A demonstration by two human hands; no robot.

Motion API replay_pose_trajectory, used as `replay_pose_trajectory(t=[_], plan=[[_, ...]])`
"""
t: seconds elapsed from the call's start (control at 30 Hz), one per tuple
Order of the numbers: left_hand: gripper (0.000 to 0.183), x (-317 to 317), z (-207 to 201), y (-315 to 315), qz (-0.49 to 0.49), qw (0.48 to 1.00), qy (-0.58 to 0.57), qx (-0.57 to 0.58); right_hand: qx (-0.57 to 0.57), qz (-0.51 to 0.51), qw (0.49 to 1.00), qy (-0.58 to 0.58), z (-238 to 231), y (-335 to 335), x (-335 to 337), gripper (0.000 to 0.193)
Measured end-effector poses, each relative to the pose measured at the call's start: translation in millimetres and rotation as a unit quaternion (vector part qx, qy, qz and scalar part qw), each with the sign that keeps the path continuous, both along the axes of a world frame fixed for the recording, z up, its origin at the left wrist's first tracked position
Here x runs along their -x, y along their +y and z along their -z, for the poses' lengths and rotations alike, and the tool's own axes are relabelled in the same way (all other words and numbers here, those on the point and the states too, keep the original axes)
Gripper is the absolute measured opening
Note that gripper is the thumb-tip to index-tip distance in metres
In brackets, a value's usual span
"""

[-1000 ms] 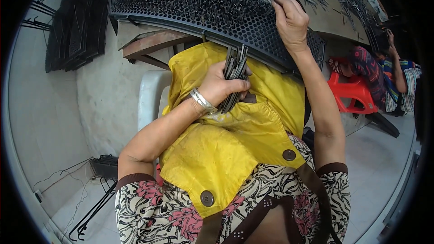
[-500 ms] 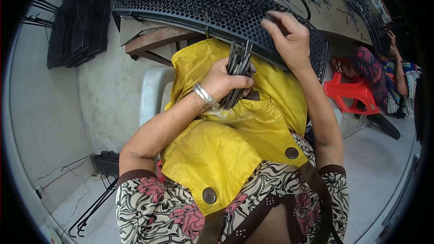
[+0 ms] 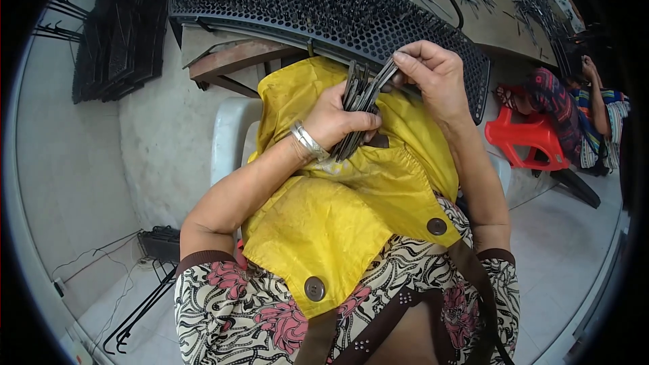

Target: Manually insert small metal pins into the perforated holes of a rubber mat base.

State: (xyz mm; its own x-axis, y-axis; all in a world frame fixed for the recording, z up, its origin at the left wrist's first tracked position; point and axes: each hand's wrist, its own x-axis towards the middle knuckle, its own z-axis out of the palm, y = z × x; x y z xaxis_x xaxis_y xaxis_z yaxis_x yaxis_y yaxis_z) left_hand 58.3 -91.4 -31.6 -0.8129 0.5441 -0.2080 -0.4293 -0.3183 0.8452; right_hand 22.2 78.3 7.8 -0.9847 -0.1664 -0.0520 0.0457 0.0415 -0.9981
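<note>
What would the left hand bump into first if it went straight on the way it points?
Most likely the right hand, just up and to the right in the picture, though depth is unclear.

Off to my right I see a red plastic stool (image 3: 524, 136), and close beside it a co-worker (image 3: 587, 118) in patterned, striped clothing. At my left shows the curved side of a pale chair (image 3: 230, 132). Farther left, dark panels (image 3: 122, 47) cluster by the light wall (image 3: 172, 155), near black hooks (image 3: 62, 30); below, thin cables (image 3: 111, 251) trail near a black box-like thing (image 3: 161, 245).
</note>
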Motion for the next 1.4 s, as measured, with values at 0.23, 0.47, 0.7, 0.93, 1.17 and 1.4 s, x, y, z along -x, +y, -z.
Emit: replay_pose_trajectory(t=[0.23, 0.47, 0.7, 0.93, 1.17, 1.4], plan=[[0.038, -1, 3, 0, -0.001, 1.000, 0.002, 0.010, 0.083, 0.013, 0.996, -0.038, 14, 3, 2, 0.011], [0.032, 0, -8, 2, 0.001, 1.000, 0.006, 0.003, 0.165, 0.038, 0.985, -0.024, 9, 30, 23, 0.010], [0.037, 2, -4, 1, 0.004, 1.000, -0.010, -0.003, 0.163, 0.121, 0.978, 0.058, 14, 37, 52, 0.012], [0.039, -1, 0, 0, 0.003, 1.000, -0.006, -0.022, 0.062, 0.163, 0.975, 0.137, 19, 21, 64, 0.011], [0.040, 2, 0, -1, 0.004, 1.000, -0.014, -0.024, 0.065, 0.143, 0.972, 0.172, 28, 14, 69, 0.010], [0.039, 0, 5, 4, -0.003, 0.999, -0.029, -0.027, -0.040, 0.155, 0.973, 0.169, 25, 26, 64, 0.010]])
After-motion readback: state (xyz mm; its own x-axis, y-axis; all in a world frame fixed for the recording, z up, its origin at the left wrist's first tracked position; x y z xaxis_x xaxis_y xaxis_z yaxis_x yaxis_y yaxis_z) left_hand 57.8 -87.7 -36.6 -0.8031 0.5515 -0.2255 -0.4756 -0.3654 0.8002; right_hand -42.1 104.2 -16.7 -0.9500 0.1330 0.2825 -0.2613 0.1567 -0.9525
